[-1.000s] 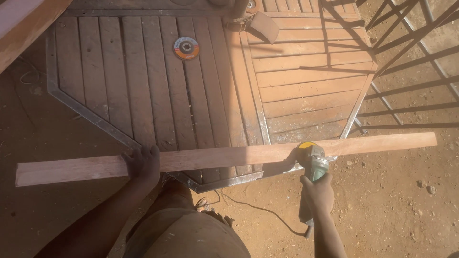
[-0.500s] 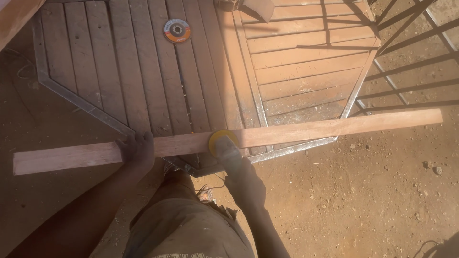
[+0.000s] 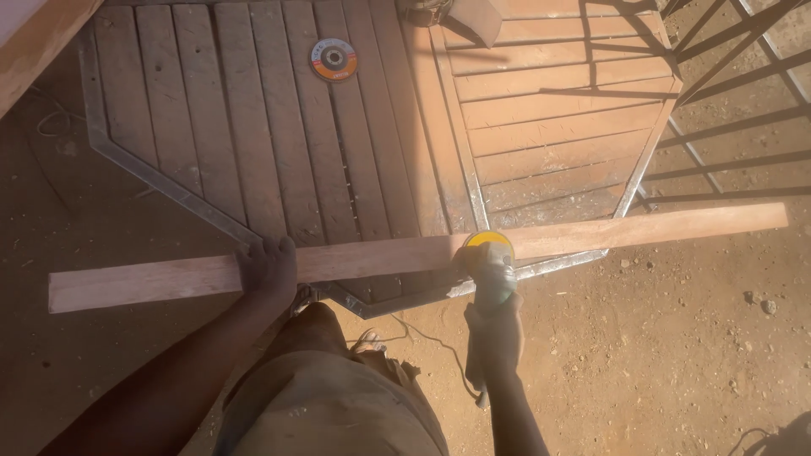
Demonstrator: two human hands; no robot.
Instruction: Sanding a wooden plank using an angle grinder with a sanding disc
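Note:
A long reddish wooden plank (image 3: 642,230) lies across the near corner of a slatted wooden panel in a metal frame (image 3: 144,169). My left hand (image 3: 269,266) presses down on the plank left of its middle. My right hand (image 3: 494,325) grips an angle grinder (image 3: 488,262) with a yellow guard, its head resting on the plank near the middle. The grinder's cord (image 3: 427,338) trails over the dirt toward my legs.
A spare grinding disc (image 3: 333,60) lies on the slats at the top. Another board (image 3: 38,42) crosses the upper left corner. Metal bars (image 3: 735,76) stand at the upper right. Sandy ground with small stones (image 3: 676,355) surrounds the panel.
The grinder went left along the plank from its right part to near the middle, then came back a little rightward. My left hand stayed pressing on the plank.

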